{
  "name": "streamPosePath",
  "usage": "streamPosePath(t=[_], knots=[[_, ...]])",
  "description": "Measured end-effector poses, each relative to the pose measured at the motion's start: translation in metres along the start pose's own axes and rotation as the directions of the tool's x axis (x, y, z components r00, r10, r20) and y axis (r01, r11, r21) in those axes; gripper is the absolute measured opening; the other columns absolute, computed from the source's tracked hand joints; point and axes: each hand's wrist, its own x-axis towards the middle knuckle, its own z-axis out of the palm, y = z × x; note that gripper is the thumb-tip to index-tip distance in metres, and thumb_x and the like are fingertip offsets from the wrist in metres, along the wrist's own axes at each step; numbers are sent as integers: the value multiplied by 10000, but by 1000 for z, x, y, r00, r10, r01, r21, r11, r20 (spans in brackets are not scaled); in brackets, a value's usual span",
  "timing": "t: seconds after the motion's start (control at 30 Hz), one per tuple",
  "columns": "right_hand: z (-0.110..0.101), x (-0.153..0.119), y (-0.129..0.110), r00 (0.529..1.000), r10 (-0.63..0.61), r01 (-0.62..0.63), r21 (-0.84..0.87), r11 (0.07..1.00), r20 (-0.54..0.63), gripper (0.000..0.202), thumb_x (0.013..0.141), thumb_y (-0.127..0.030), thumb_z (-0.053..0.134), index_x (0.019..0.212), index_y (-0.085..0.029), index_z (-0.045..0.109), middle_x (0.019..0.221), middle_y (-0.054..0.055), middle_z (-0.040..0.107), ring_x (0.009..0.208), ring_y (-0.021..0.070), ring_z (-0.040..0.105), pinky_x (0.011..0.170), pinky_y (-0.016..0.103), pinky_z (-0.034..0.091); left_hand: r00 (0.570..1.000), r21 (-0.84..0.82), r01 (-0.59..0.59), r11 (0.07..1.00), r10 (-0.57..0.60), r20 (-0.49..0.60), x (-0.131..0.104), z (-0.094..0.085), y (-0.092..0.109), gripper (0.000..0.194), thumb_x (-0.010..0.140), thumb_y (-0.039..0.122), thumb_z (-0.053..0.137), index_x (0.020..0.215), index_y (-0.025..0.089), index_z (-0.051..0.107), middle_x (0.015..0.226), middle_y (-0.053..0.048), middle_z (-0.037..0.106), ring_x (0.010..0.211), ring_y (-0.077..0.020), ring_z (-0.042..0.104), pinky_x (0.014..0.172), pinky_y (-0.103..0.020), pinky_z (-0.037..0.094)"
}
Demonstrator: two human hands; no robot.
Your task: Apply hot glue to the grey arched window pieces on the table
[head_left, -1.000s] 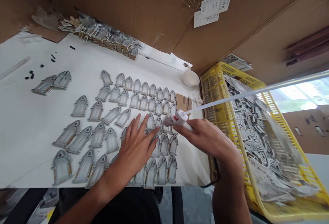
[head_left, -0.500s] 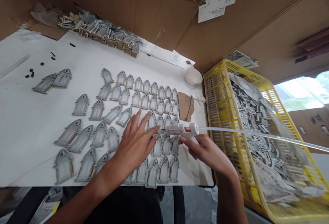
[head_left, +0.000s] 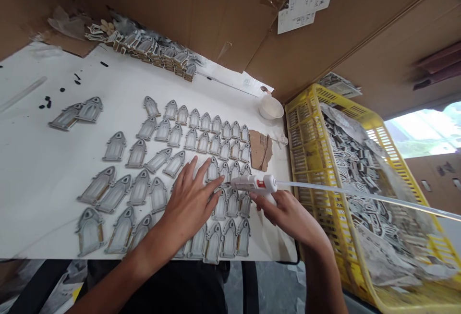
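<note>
White tabletop (head_left: 43, 170): arched pieces (head_left: 139, 187) in rows mid-frame, glued count unclear; left hand (head_left: 190, 196) fingers apart, right hand (head_left: 284, 211) clamped on glue gun (head_left: 248, 183).

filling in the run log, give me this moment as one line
right hand: holding white glue gun | left hand: spread over arched pieces | yellow crate: at right

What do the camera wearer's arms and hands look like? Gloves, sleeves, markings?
Left hand and right hand: both ungloved, with no rings, watch or markings visible. Left forearm and right forearm: bare, no sleeves or cables on them in view. Black clothing shows at the lap.
</note>
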Motion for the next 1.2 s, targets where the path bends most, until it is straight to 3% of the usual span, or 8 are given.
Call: streamPosePath(t=[0.2,0.4,0.6,0.7,0.83,0.97,1.07,1.2], knots=[[-5,1,-3,1000,-17,17,-61,998,-1,477,1107,-611,561,826,-255,709,688,1,663,659,209,621,677,350,445,1000,-7,5,1000,-5,1,-1,0,0,392,1141,309,608,1500,307,766,1763,-156,506,1703,-505,326,1311,-752,420],[-9,-3,-18,992,-123,114,-343,932,-2,460,1146,-592,513,1035,-262,814,900,77,816,858,293,771,736,374,431,1000,1,10,1000,-10,-12,0,0,1,382,1132,311,627,1485,314,774,1761,-142,515,1699,-497,338,1321,-742,413],[-18,-16,-36,995,-98,83,-532,843,-2,410,1141,-583,553,924,-304,761,745,47,774,678,269,760,606,350,289,1000,-13,27,1000,-27,7,0,-1,2,372,1144,314,608,1477,328,771,1772,-142,490,1705,-503,316,1311,-766,406],[-20,-16,-32,994,-70,24,-440,898,-89,532,1139,-685,480,868,-294,720,680,39,727,627,271,738,589,341,320,999,-49,32,998,-30,31,-4,-2,-2,395,1166,348,563,1520,345,739,1804,-139,438,1712,-509,286,1293,-770,420],[-6,-6,-22,981,-110,87,-143,986,-158,499,1108,-691,535,980,-275,778,888,72,823,846,321,787,722,365,501,996,-62,91,994,-92,-8,-14,-6,-12,460,1175,398,536,1620,344,640,1797,-136,449,1720,-480,266,1282,-749,440],[16,6,-18,986,-105,119,97,988,-131,450,1109,-625,581,1057,-235,799,1027,88,840,1011,320,785,845,369,551,990,-32,134,990,-135,-34,-19,-9,-21,483,1172,431,532,1617,278,641,1787,-176,461,1716,-493,262,1278,-759,434],[27,11,-18,990,-98,114,162,980,-102,479,1119,-642,566,1115,-228,807,867,55,796,913,296,767,801,348,538,989,-26,149,988,-150,-16,-19,-10,-21,492,1174,451,524,1629,301,635,1800,-168,446,1721,-502,247,1268,-772,439],[34,17,-19,990,-79,98,162,982,-115,531,1119,-677,546,963,-224,775,666,13,680,723,257,696,718,329,493,992,-42,124,991,-124,11,-18,-10,-16,486,1176,462,518,1626,337,650,1817,-150,418,1726,-516,229,1285,-786,411]])
